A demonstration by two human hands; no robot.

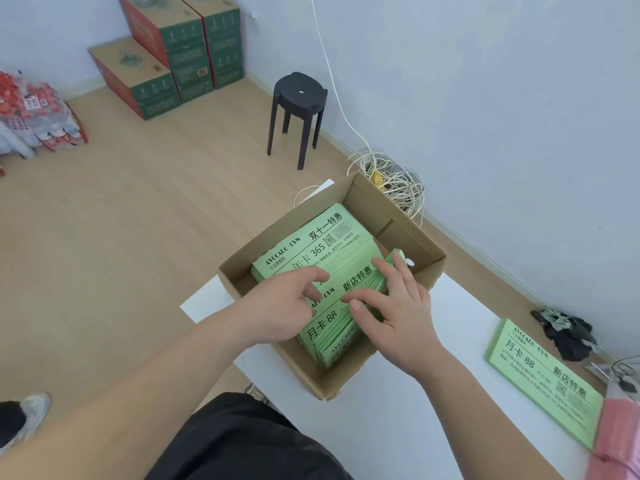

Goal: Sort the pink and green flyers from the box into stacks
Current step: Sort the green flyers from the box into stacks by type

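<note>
An open cardboard box (391, 216) stands on the white table (398, 427). Inside lie fanned green flyers (311, 244) with black print. My left hand (280, 306) hovers over the near flyers with fingers loosely curled, holding nothing. My right hand (391, 303) lies on the right side of the flyers, fingers spread along their edges and thumb pressing on top. A sorted stack of green flyers (540, 375) lies on the table at the right. Beside it, at the frame's lower right edge, is a pink stack (620, 431). No pink flyers show in the box.
A black stool (298, 109) stands on the wooden floor behind the box. Tangled white cable (391, 181) lies by the wall. Stacked cartons (166, 53) sit in the far corner. A dark crumpled thing (568, 332) lies past the green stack.
</note>
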